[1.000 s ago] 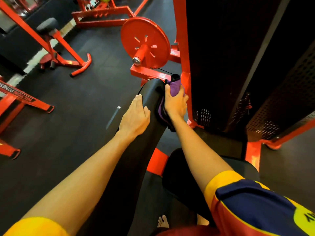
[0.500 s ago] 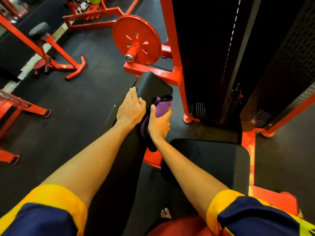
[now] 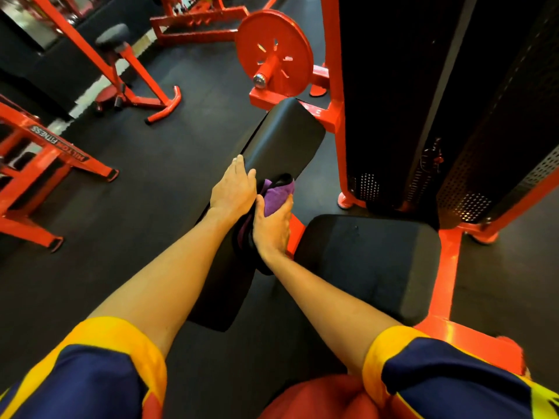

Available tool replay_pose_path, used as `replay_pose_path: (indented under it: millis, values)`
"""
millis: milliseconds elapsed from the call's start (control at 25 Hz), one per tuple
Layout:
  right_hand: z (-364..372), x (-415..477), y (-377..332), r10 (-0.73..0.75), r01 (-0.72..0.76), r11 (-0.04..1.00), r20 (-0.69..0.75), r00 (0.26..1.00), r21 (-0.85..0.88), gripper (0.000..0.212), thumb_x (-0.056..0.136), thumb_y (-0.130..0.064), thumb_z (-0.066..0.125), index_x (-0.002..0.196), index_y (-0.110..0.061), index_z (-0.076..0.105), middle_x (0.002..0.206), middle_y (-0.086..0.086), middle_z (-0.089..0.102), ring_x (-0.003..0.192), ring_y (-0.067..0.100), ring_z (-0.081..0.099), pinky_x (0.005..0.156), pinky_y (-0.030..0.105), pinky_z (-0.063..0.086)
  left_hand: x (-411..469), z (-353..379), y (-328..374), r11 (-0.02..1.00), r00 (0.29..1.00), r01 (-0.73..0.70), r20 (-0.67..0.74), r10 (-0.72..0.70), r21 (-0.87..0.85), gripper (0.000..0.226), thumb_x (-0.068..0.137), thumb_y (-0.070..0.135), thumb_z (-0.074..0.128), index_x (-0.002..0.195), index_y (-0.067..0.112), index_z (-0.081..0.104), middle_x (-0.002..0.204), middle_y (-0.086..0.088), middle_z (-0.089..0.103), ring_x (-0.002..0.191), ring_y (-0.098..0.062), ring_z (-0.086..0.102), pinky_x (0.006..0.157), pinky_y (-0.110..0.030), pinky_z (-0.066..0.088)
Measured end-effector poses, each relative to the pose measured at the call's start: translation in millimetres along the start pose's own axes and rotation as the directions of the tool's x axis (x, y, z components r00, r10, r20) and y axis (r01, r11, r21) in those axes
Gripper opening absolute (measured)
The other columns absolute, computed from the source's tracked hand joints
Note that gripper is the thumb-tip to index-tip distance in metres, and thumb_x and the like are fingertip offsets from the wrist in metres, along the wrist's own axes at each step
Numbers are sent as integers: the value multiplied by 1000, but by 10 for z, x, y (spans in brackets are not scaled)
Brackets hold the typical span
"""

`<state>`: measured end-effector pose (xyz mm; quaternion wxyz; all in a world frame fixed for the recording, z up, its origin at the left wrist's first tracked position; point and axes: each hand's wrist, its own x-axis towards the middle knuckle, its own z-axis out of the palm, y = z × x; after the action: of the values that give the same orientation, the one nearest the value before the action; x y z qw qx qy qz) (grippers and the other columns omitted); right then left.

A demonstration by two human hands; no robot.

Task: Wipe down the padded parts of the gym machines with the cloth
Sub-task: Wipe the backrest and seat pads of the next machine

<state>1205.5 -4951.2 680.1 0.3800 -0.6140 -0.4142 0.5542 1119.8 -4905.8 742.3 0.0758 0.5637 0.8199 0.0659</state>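
Cloth (image 3: 277, 197), purple and bunched up, is sitting against the right side of the long black pad (image 3: 284, 140), about halfway along it. The right hand (image 3: 272, 228) is curling its fingers and thumb around the cloth and pressing it on the pad. The left hand (image 3: 233, 191) is resting on the left edge of the same pad, fingers stretched out, holding nothing, just beside the right hand. A wide black seat pad (image 3: 369, 261) is lying to the right. A round red weight plate (image 3: 273, 52) is hanging on the red frame (image 3: 337, 131) at the far end.
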Motion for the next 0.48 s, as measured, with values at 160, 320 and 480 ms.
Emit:
replay_pose_path:
  millis: [160,320,480]
  values:
    - [22,-555,242,-12,15,999,72,997,-45,87,98,-60,54,163,-18,14,164,11,32,146,35,39,115,45,35,-617,24,-310,999,998,43,-52,-42,15,61,108,40,32,159,8,21,166,-9,27,150,-24,31,112,-48,37]
    - [-103,-834,427,27,-1,992,207,978,-128,88,96,-65,53,161,-20,13,162,12,36,143,38,42,115,49,36,-1051,151,-515,994,989,-18,-143,33,107,63,108,32,37,158,-1,20,165,-20,24,153,-29,25,124,-41,23]
    - [-487,-794,415,-4,77,957,253,967,-278,85,93,-68,55,157,-22,24,155,11,47,138,36,49,110,46,40,-1409,305,-394,991,983,-70,-160,87,111,61,106,24,41,157,-3,20,166,-23,18,155,-33,14,127,-43,9]
